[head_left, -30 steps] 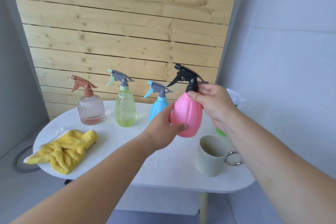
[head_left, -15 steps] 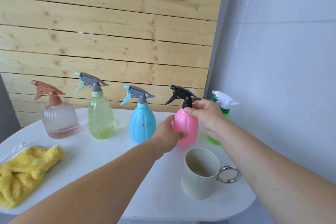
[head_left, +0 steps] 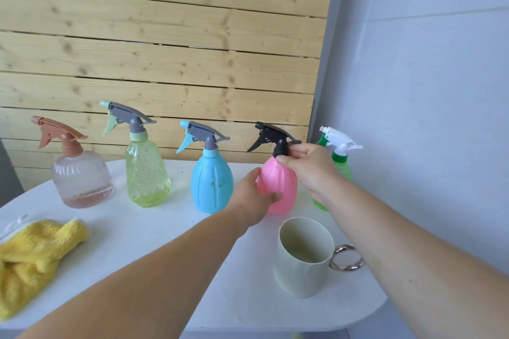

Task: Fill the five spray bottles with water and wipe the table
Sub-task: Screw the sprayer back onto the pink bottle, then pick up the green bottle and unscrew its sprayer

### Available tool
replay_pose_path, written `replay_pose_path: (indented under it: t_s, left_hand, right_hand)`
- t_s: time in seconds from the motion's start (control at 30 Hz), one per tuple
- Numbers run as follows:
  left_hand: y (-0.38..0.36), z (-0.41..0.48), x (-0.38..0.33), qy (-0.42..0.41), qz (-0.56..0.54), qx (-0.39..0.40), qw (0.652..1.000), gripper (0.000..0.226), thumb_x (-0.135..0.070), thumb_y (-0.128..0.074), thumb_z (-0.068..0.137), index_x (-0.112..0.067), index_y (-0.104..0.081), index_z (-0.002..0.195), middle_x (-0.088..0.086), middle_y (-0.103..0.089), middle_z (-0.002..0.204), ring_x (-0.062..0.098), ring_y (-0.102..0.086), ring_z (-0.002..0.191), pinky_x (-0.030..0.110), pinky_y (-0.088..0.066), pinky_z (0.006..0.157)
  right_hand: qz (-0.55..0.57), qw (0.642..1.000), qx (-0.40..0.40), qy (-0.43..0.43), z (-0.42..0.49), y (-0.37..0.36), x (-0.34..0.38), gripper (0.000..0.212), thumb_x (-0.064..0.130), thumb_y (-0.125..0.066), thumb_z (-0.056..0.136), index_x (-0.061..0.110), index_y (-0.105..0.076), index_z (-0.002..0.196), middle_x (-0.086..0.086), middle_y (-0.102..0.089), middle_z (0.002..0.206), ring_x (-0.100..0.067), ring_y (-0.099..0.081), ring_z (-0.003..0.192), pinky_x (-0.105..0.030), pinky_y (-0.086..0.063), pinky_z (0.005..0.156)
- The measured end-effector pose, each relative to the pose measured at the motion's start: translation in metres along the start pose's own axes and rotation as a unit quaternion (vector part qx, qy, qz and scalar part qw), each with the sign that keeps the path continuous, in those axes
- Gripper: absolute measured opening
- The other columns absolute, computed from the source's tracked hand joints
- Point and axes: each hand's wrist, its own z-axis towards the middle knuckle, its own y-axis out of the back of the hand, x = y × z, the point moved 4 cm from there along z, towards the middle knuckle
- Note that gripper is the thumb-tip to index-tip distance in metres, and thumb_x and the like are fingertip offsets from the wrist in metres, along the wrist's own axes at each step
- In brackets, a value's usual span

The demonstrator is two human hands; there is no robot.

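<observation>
Right of centre in the frame, the pink spray bottle (head_left: 281,187) stands upright on the white table (head_left: 165,242), and both hands are on it. The left hand (head_left: 253,198), reaching in from the lower left, wraps its fingers round the bottle's belly, the thumb pressed across the front. The right hand (head_left: 308,165) comes in from the lower right and pinches the neck just under the black spray head (head_left: 271,136) – thumb and forefinger curled tight round the collar.

The pink one is fourth in a row along the back of the table. From the left the row runs: a clear bottle with a brown head (head_left: 81,176), a yellow-green bottle (head_left: 147,173), a blue bottle (head_left: 210,184), then the pink one, with a green bottle with a white head (head_left: 341,165) partly hidden behind the right hand. In front of the pink bottle, lower right, sits a pale mug (head_left: 303,264) with a metal ring handle. A yellow cloth (head_left: 35,253) lies crumpled at the lower left edge.
</observation>
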Motion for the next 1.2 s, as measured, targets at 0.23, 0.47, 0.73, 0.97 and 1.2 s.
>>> replay_pose_path:
  t_s: [0.23,0.47,0.73,0.97,1.2]
  left_hand:
    - [-0.001,-0.003,-0.001,0.008,0.017,0.0,1.0,0.084,-0.024,-0.077,0.09,-0.027,-0.028,0.159,0.006,-0.053,0.144,0.031,-0.056,0.124,0.047,-0.054,0.101]
    - [0.008,-0.019,-0.004,0.065,0.061,-0.008,0.996,0.064,-0.039,-0.067,0.095,-0.02,-0.036,0.148,0.004,-0.057,0.126,0.029,-0.061,0.113,0.037,-0.054,0.087]
    - [0.013,-0.038,-0.022,0.045,0.026,-0.006,0.999,0.009,-0.019,-0.064,0.092,-0.011,-0.062,0.094,0.01,-0.068,0.09,0.024,-0.062,0.08,0.043,-0.059,0.087]
    - [0.022,-0.066,-0.041,0.014,0.005,0.009,1.0,0.007,-0.019,-0.064,0.093,-0.013,-0.065,0.097,0.011,-0.074,0.099,0.029,-0.072,0.103,0.041,-0.06,0.087]
    - [0.034,-0.12,-0.065,-0.142,0.04,0.017,0.989,0.05,-0.036,-0.077,0.087,-0.032,-0.051,0.13,-0.009,-0.053,0.129,0.009,-0.055,0.119,0.029,-0.051,0.096]
  right_hand:
    - [-0.078,0.997,0.009,0.013,-0.008,0.003,0.005,0.045,0.013,-0.078,0.082,0.007,-0.064,0.125,-0.005,-0.069,0.12,-0.016,-0.066,0.106,-0.031,-0.049,0.099]
    - [-0.242,0.943,-0.186,0.136,-0.027,0.056,0.039,0.012,0.031,-0.064,0.089,0.021,-0.069,0.084,0.007,-0.068,0.08,-0.019,-0.064,0.08,-0.029,-0.045,0.065]
    - [-0.373,0.914,-0.15,0.053,0.011,0.095,0.029,0.032,0.036,-0.067,0.087,0.026,-0.064,0.117,-0.005,-0.06,0.126,-0.031,-0.051,0.117,-0.038,-0.044,0.092]
    - [-0.248,0.95,-0.167,0.088,-0.017,0.107,0.054,0.009,0.016,-0.063,0.087,0.019,-0.064,0.095,-0.005,-0.071,0.102,-0.028,-0.064,0.09,-0.032,-0.047,0.072]
    - [-0.143,0.952,-0.181,0.204,-0.106,0.097,0.126,0.008,0.023,-0.064,0.087,0.03,-0.062,0.089,0.01,-0.068,0.085,-0.018,-0.068,0.081,-0.031,-0.051,0.068]
